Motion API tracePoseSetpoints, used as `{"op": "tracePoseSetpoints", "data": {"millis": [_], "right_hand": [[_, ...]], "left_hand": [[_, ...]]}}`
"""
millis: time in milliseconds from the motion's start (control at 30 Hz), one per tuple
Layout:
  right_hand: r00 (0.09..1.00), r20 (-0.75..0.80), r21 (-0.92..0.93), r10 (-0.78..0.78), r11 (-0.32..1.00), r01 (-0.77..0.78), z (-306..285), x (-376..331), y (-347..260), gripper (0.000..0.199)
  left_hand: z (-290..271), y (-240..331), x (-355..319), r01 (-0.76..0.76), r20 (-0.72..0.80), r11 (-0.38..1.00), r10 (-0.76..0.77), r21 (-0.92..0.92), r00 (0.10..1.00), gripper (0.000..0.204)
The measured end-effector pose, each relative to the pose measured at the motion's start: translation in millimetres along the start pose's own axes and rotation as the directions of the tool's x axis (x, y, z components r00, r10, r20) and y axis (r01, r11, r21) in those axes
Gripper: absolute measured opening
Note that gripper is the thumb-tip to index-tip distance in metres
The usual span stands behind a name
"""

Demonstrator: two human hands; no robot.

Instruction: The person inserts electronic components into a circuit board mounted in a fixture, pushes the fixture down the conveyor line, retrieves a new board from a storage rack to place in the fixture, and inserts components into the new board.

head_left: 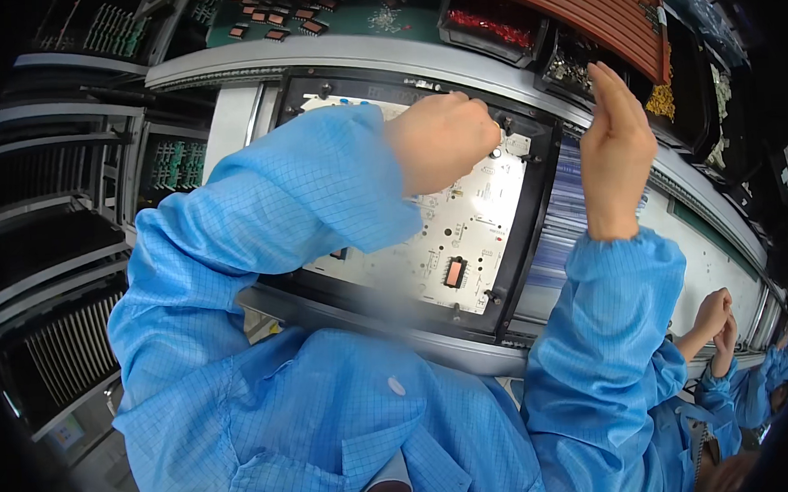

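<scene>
White board lies in black frame, edge clips apparently keeping it put. Left hand curls over board's upper part; grip hidden, can't tell. Right hand looks open beside parts bin, likely placed for easy reach.

The left arm is crooked across from the left, its left hand curled at upper centre. Over at upper right, the right hand points upward, fingers together.
</scene>
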State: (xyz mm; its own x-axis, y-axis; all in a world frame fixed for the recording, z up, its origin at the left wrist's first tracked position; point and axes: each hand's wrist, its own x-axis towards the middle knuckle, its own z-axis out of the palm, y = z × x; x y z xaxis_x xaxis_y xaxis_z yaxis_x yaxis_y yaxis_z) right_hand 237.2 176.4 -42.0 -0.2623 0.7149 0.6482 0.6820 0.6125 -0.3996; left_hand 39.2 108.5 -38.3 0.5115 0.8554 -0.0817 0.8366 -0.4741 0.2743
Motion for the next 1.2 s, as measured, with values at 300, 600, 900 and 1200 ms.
{"op": "tracePoseSetpoints", "data": {"millis": [300,600,900,1200], "right_hand": [[0.916,0.015,0.296,0.402,0.873,-0.388,-77.7,-55.9,-29.1,0.023],[0.812,0.041,0.356,0.582,0.751,-0.556,-85.8,-97.7,-22.4,0.022],[0.789,0.096,0.382,0.607,0.709,-0.592,-78.5,-105.6,-17.9,0.021],[0.781,0.105,0.407,0.615,0.69,-0.598,-74.6,-109.1,-17.0,0.021]], "left_hand": [[2.2,5.1,-9.6,-0.007,-0.027,1.0,0.007,0.015,1.0,0.014],[2.2,1.6,-13.1,0.016,0.0,1.0,-0.016,-0.005,1.0,0.016],[0.4,0.9,-13.2,-0.029,-0.007,0.999,0.029,-0.021,1.0,0.029],[0.6,2.0,-15.8,-0.028,-0.044,1.0,0.029,0.003,0.999,0.027]]}}
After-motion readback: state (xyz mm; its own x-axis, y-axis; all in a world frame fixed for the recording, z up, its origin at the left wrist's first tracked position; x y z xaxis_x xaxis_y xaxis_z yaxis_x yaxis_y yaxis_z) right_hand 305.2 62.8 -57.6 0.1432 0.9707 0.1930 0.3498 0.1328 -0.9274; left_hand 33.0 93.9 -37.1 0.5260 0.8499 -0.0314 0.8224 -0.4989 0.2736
